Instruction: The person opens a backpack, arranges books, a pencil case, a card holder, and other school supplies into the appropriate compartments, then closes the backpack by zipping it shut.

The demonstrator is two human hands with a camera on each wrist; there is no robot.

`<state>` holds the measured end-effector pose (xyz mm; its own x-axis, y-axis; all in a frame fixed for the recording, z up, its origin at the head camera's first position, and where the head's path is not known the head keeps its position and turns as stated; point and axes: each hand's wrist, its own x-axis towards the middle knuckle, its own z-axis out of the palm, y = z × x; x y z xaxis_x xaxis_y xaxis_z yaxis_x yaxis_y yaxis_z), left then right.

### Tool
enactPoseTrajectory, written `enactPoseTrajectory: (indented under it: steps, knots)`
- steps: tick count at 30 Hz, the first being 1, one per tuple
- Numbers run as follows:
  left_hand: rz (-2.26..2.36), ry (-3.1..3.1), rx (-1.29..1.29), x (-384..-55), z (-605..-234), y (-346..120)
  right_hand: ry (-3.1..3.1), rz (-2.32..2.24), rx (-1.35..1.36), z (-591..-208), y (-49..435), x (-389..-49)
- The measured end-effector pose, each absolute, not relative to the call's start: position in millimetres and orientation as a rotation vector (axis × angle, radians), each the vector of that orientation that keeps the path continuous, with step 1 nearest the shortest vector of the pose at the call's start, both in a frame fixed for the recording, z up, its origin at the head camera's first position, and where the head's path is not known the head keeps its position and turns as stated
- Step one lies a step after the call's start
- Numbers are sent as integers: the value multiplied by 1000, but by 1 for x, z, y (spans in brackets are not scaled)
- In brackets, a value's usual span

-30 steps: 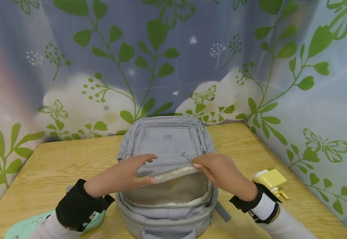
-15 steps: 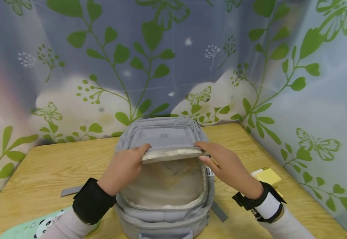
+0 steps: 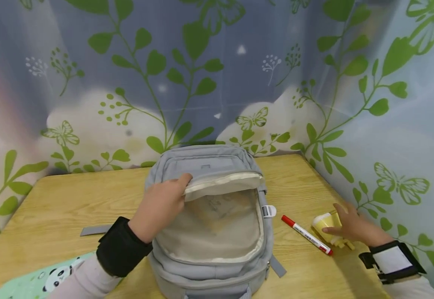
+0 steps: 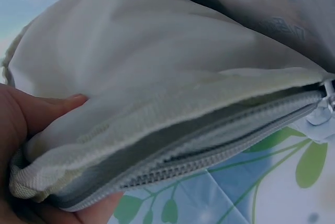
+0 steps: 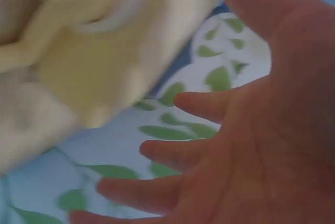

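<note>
Left of your right hand point(image 3: 357, 224) — spread, holding nothing — the yellow crank-handled device point(image 3: 328, 223) is lying; your left hand point(image 3: 161, 206) is pinching the backpack flap point(image 3: 224, 186).

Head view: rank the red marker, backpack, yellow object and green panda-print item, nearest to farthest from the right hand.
1. Yellow object: at the right hand, partly covered by it.
2. Red marker: just left of that.
3. Backpack: center.
4. Green panda-print item: far left.
</note>
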<state>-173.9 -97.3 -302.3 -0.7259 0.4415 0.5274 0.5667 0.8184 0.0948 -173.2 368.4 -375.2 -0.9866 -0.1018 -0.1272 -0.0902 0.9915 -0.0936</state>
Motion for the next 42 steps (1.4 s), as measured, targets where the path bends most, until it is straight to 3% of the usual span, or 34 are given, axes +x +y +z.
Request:
enactPoseTrajectory:
  steps: [13, 19, 28, 35, 42]
  knots:
    - [-376, -2504, -739, -178, -297, -94, 2883, -405, -108, -392, 373, -184]
    - [-387, -2513, -740, -177, -294, -93, 3097, -587, -301, -385, 362, -190]
    - [-344, -2476, -771, -179, -285, -91, 2752, -759, -784, -308, 231, -171]
    - [-294, -2365, -807, -175, -284, -84, 2669, -488, -1052, -320, 128, -197]
    - [-213, -2345, -790, -160, -284, -79, 2653, -799, -1263, -350, 76, -249]
